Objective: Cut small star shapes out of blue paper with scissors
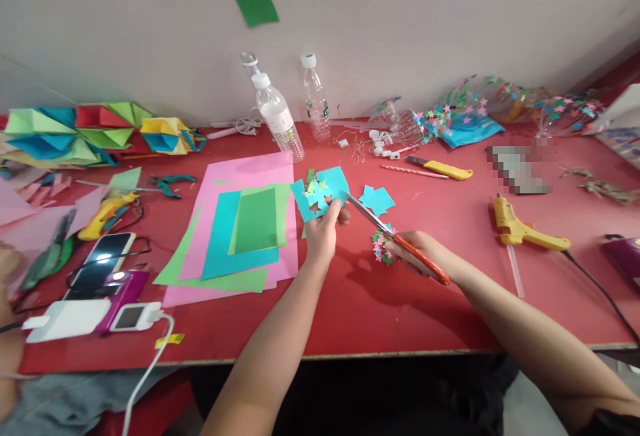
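My left hand (325, 226) is closed on a piece of blue paper (334, 181), pinching it near its lower right part. Star-shaped holes show in the paper, and small green paper bits lie at its left side. In my right hand (417, 253) is a pair of scissors (377, 223) with orange-red handles, its blade tips at the paper's right edge. Just under my right hand lies a small heap of coloured paper stars (381, 246). Blue paper scraps (377, 201) rest beyond the scissors. Stacked pink, green and blue sheets (215, 239) lie left of my left hand.
Plastic bottles (280, 119) stand by the wall. To the right lie a yellow utility knife (453, 169) and a yellow glue gun (525, 229) with its cable. Phones, chargers and cables (70, 319) crowd the left, where another person's arm (7, 276) shows. Folded paper decorations (105, 129) sit behind.
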Demonstrator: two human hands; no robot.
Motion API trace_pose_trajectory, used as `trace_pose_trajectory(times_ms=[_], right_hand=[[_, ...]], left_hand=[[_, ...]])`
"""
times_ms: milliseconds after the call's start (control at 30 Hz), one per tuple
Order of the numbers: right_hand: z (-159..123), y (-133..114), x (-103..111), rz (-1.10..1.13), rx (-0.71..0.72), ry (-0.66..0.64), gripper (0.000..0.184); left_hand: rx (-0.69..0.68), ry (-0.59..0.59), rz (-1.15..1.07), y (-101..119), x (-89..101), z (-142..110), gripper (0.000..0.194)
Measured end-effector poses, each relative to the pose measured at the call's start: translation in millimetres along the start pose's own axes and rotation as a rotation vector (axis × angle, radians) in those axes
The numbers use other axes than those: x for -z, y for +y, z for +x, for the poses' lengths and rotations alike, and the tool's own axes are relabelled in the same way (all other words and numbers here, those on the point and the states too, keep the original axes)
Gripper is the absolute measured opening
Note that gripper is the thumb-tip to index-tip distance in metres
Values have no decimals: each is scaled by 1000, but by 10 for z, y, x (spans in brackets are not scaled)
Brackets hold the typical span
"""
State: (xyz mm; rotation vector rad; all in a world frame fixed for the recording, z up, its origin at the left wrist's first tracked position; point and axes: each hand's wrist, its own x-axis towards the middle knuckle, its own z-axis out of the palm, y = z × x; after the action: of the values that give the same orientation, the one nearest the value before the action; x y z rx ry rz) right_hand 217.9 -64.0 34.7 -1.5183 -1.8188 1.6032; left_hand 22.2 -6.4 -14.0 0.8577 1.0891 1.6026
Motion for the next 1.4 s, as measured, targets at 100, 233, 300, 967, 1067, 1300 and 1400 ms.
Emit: trace_pose_trajectory(times_ms=[100,233,300,967,1067,1300,1400], right_hand=[[1,7,-3,-9,-4,3,47],[2,6,-2,-14,-2,1,48],[5,4,-4,-11,-1,1,48],[68,106,-42,-21,2,36,47],[81,135,-53,-23,-4,55,47],[100,141,-108,127,-31,19,47],[105,124,-162,164,-70,18,46]], left_hand=[[-5,-9,3,-2,14,17,18],[-15,-34,41,12,22,37,21],[-14,-41,52,19,25,43,21],[13,-29,34,26,7,28,17],[16,-12,35,26,-3,26,18],[11,-4,88,16,-17,-44,21],[-11,31,165,3,-43,-116,28]])
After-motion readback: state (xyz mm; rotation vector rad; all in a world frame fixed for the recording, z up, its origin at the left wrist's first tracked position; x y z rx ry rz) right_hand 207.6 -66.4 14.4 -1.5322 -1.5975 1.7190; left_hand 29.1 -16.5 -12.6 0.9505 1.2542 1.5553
